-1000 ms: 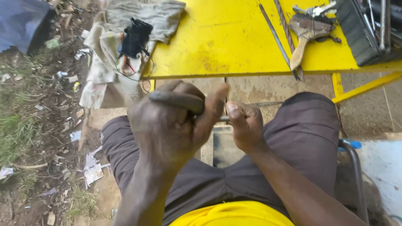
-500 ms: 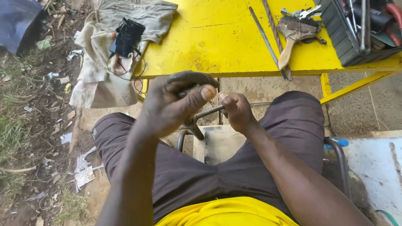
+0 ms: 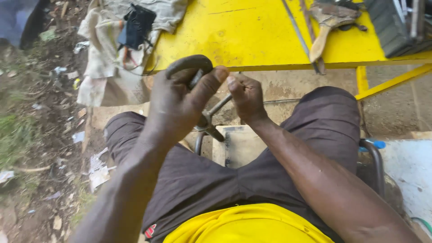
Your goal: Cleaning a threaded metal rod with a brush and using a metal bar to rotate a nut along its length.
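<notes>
Both forearms extend forward from the seated body and converge above the lap. The left hand is raised, back toward the camera, fingers curled closed in a grip, thumb stretched rightward with its tip near the right hand. The right hand sits just beside it, slightly lower, fingers folded into a tight pinch, wrist straight, forearm angled down to the right.

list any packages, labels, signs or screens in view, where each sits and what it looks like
No signs or screens show.
Small label: on the dark trousers at the waist, bottom centre-left, a red patch with white marks.
Paper scraps: on the dirt ground left of the person's leg, crumpled, white and grey; whether they are packaging cannot be told.
</notes>
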